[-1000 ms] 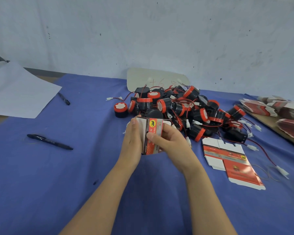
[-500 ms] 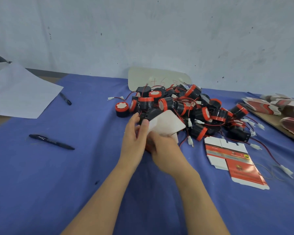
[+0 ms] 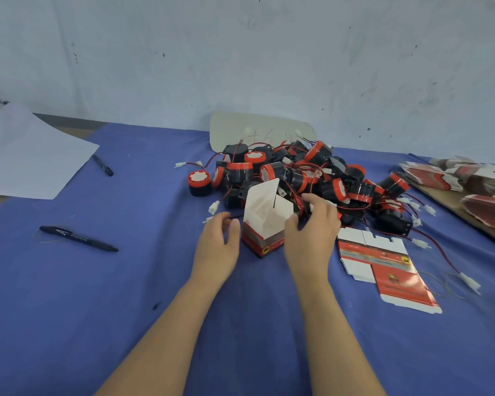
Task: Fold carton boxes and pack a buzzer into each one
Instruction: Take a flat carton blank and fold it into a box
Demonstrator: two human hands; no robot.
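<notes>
Carton (image 3: 265,224) stands flaps-up, presumably for loading; your left hand (image 3: 217,244) and right hand (image 3: 312,235) flank it, loose, holding nothing.

In front of me a red-and-white cardboard carton box (image 3: 265,227) stands upright, its white top flaps open. Just behind it sprawls a heap of black cylindrical buzzers (image 3: 312,175) with red rims and thin red-black wires. Near right, a flat unfolded carton (image 3: 383,270) lies printed side up; stacks of flat cartons (image 3: 469,178) sit far right.
</notes>
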